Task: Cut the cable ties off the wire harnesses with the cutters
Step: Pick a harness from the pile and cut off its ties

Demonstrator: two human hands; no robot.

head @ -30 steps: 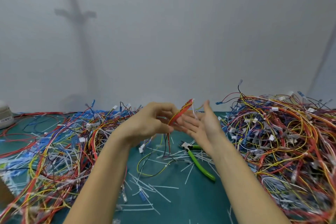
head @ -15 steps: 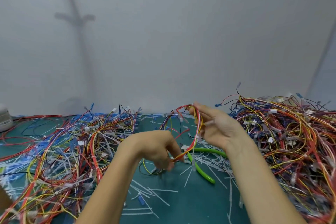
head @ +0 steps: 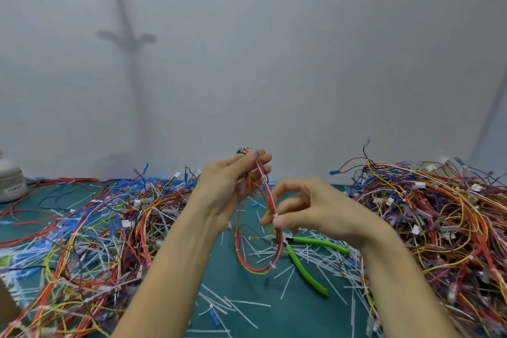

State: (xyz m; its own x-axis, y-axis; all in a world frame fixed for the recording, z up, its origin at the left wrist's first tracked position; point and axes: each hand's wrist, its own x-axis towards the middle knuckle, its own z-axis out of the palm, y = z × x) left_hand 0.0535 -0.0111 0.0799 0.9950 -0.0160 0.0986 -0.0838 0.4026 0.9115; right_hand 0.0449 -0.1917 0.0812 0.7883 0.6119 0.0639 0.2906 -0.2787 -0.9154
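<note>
Wire harness [head: 270, 197], a thin bundle of mostly red strands with some yellow, is held up between both hands over the middle of the counter [head: 288, 318]. The left hand [head: 230, 189] has its grip closed on the upper end, the strands caught between thumb and fingers, with the fingertips pointing up and to the right. Lower and to the right, the right hand [head: 310, 208] pinches the same bundle between thumb and forefinger, its other fingers curled loosely above. What sits right at the pinch is too blurred to tell.

Below the right hand's grip the bundle drops in a long loop whose bottom lies on the green surface, and a white cable tie [head: 273, 264] shows on that lowest bend.

Just right of the loop the cutters [head: 307, 266] lie flat with their green handles spread apart, touched by neither hand.

White cut scraps [head: 233, 304] are strewn across the surface around and under them. A tangled left pile [head: 82, 228] of coloured wires fills one side and a taller right pile [head: 439, 214] the other. A white device [head: 9, 184] sits at the far left edge, before a plain grey wall [head: 247, 63].
</note>
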